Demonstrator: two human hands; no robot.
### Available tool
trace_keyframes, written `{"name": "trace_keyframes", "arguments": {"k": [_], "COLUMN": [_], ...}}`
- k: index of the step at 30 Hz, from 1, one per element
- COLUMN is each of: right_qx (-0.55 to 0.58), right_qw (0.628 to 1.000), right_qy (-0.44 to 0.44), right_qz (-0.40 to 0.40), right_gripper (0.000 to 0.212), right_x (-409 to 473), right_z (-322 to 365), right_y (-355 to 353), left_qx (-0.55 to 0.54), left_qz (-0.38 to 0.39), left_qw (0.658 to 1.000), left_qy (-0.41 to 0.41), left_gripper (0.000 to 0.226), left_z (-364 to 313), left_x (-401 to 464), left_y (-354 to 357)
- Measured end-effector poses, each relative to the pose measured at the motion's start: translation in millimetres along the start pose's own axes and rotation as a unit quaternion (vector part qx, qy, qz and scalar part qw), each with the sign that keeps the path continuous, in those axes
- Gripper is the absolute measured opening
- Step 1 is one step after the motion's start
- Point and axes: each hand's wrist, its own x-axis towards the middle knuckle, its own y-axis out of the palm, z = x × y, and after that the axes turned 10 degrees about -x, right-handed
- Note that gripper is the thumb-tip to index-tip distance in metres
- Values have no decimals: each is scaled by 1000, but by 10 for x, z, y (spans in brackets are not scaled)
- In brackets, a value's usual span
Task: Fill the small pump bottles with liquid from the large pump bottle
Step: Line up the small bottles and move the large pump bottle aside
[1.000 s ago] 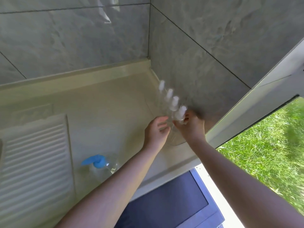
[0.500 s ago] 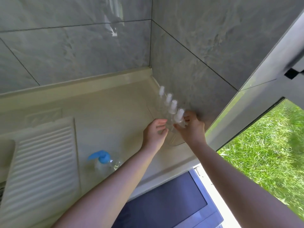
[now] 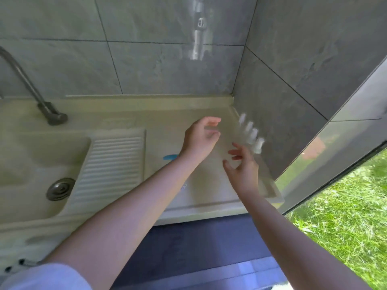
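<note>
Several small clear pump bottles point(image 3: 252, 135) with white caps stand in a row along the right wall on the counter point(image 3: 167, 114). My right hand point(image 3: 243, 166) hovers just left of the nearest one, fingers spread and holding nothing. My left hand point(image 3: 201, 137) is raised over the counter, fingers loosely curled and empty. The large pump bottle shows only as its blue pump head point(image 3: 169, 157), the rest hidden behind my left forearm. The frame is blurred by motion.
A sink basin point(image 3: 31, 164) with a metal drain point(image 3: 59, 188) and ribbed washboard point(image 3: 111, 164) lies at the left, under a curved tap point(image 3: 27, 84). Tiled walls close the back and right. Grass point(image 3: 345, 206) shows through an opening at right.
Both hands have let go of the nearest small bottle and drawn back from the row. The view has swung left, bringing the sink and tap into sight.
</note>
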Motion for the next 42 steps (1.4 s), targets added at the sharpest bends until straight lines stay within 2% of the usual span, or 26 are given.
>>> {"name": "trace_keyframes", "arguments": {"k": [4,7,9,13,16,19,24,29,34,39,42], "right_qx": [18,32,22,-25,-60,-63,-12,44,87,111,123], "right_qw": [988,955,943,952,949,941,938,937,932,930,924], "right_qy": [15,54,56,19,31,49,85,105,128,126,119], "right_qz": [152,291,327,305,309,328,336,330,327,328,343], "right_gripper": [59,78,90,96,92,92,84,78,92,73,71], "right_x": [-118,-233,-315,-390,-372,-294,-192,-113,-9,60,108], "right_z": [277,457,574,727,802,877,972,1096,1206,1248,1241], "right_y": [296,519,662,899,1006,1090,1090,1009,917,778,733], "left_qx": [29,35,32,24,7,20,37,39,29,12,1], "left_qz": [-66,-112,-139,-183,-197,-181,-150,-113,-105,-113,-132], "left_qw": [997,993,990,979,973,971,968,968,968,970,968], "left_qy": [28,26,6,-81,-119,-156,-198,-220,-226,-215,-214], "left_gripper": [31,32,32,31,29,24,29,33,43,47,46], "left_z": [-79,-15,80,304,429,578,860,956,919,840,774], "left_x": [-80,-256,-404,-644,-834,-1001,-1161,-1212,-1184,-1174,-1188], "left_y": [-498,-832,-1041,-1377,-1549,-1716,-1835,-1733,-1584,-1412,-1310]}}
